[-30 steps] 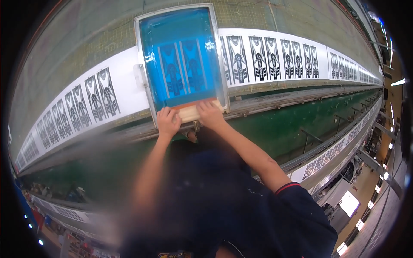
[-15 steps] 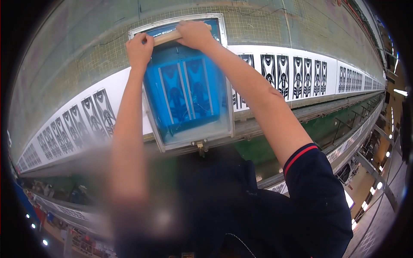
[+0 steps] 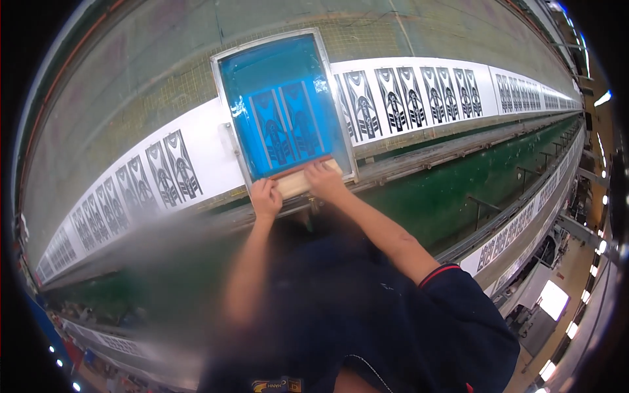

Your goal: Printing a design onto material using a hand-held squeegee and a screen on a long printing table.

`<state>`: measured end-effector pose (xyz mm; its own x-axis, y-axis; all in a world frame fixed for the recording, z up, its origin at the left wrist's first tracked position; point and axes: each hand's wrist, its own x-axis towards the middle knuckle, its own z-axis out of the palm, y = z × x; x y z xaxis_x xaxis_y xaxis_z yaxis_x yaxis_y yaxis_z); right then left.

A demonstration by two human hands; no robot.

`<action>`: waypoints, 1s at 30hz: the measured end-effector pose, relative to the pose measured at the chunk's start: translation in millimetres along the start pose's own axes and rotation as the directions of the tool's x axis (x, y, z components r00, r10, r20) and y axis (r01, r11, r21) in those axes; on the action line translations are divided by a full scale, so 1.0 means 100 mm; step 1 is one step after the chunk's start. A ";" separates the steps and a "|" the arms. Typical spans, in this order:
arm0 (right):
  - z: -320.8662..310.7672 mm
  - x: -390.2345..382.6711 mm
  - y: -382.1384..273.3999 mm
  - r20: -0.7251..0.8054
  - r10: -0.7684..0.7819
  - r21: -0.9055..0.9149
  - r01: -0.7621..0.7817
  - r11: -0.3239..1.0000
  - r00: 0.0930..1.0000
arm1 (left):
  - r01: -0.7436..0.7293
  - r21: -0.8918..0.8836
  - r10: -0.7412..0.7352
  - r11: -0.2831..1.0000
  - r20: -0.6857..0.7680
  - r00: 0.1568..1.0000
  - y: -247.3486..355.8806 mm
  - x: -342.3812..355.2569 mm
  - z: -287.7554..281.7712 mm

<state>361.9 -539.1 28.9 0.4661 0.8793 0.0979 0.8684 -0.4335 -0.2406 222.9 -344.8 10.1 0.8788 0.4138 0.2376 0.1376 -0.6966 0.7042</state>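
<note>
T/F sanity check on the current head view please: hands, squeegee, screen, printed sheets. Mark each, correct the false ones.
1. The left hand and right hand both hold the wooden squeegee. True.
2. The screen is blue inside a pale frame. True.
3. The squeegee is at the screen's far end. False: it is at the near end, closest to the person.
4. White sheets show to the left and right of the screen. True.
5. The sheets are printed in bright red. False: the printing is dark grey to black.
6. The hands are crossed. False: they are side by side and apart, the left hand at the squeegee's left end, the right hand nearer its right end.
</note>
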 end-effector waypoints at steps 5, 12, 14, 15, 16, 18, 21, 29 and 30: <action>-0.14 -0.18 -0.22 0.109 0.097 0.164 -0.115 0.980 0.989 | 0.016 -0.021 -0.012 1.000 0.190 0.982 0.01 0.08 -0.25; -0.24 -0.09 -0.24 0.125 -0.043 0.094 0.031 0.995 0.991 | 0.601 -0.291 -0.665 0.744 -0.241 0.707 -1.15 1.44 -0.73; -0.29 -0.32 -0.05 0.009 -0.050 0.046 0.050 0.998 0.999 | 0.616 -0.470 -0.725 0.632 -0.079 0.684 -0.84 1.78 -0.32; -0.35 -0.37 -0.03 -0.019 -0.063 0.067 0.064 0.996 0.998 | 0.568 -0.360 -0.666 0.740 -0.276 0.693 -0.70 1.79 -0.24; -0.37 -0.55 0.13 0.002 -0.032 0.057 0.031 0.998 1.000 | 0.721 -0.215 -0.751 0.659 -0.239 0.616 -0.35 1.82 -0.05; -0.48 -0.74 0.25 0.001 -0.026 0.083 0.025 0.996 1.000 | 0.704 -0.226 -0.738 0.673 -0.272 0.618 0.04 1.86 0.16; -0.62 -1.03 0.81 0.054 0.012 0.008 -0.013 1.000 0.998 | 0.643 -0.236 -0.679 0.729 -0.373 0.632 0.49 2.09 0.63; -0.64 -0.31 2.18 0.001 -0.048 -0.072 0.048 0.996 0.999 | 0.624 -0.248 -0.660 0.741 -0.440 0.609 0.79 2.08 1.34; -0.63 0.03 2.35 -0.029 -0.060 -0.035 0.059 0.998 0.998 | 0.662 -0.272 -0.713 0.698 -0.351 0.607 0.76 2.04 1.33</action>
<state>578.3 -650.3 33.1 0.4177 0.8977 0.1404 0.8999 -0.3874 -0.2003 473.5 -390.9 23.4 0.2754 0.9535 -0.1226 0.5532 -0.0529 0.8314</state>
